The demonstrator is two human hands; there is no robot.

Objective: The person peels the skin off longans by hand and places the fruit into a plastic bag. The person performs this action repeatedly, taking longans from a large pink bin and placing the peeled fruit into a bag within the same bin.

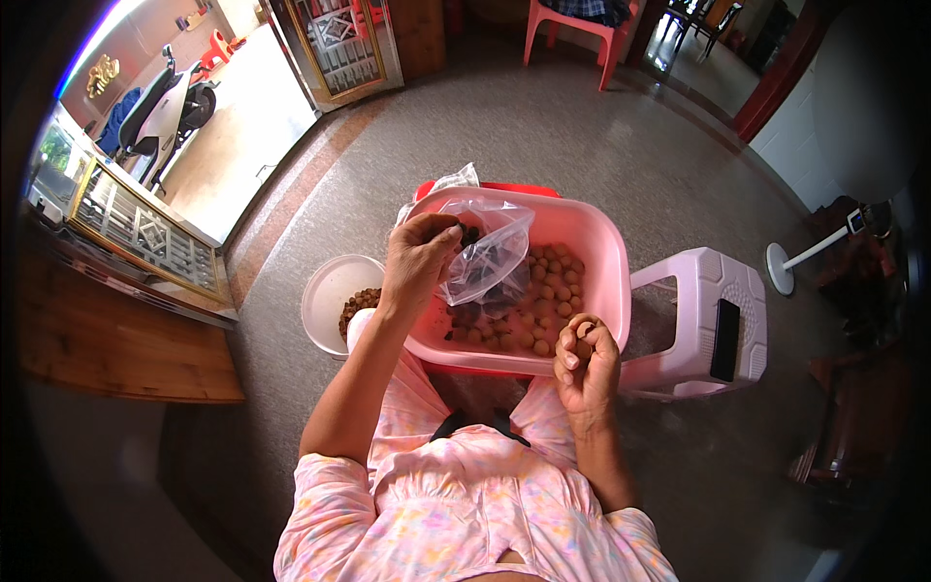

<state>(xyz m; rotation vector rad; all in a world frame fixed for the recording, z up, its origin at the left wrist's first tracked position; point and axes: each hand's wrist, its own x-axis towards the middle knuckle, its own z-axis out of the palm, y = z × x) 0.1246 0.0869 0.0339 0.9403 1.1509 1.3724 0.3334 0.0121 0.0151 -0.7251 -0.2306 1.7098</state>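
My right hand [590, 371] is curled around small round brown fruits [583, 349], which look like dried longans; the upper one shows a dark spot. It is above the near right rim of a pink plastic basin [611, 291]. Over the basin's left side, my left hand [422, 251] has thumb and fingertips together at a clear plastic bag [487, 269]. Dark, pulp-like pieces [469, 234] show by those fingertips; whether the fingers pinch one is unclear. The bag lies in the basin, with more dark matter inside. Many more round brown fruits [556, 280] cover the basin floor.
A white bucket [324, 298] with brown shell pieces [360, 302] stands left of the basin. To the right is a pale plastic stool [709, 280] bearing a black phone [726, 340]. Red plastic [531, 190] shows beneath the basin, and a whitish cloth [462, 177] hangs behind it.
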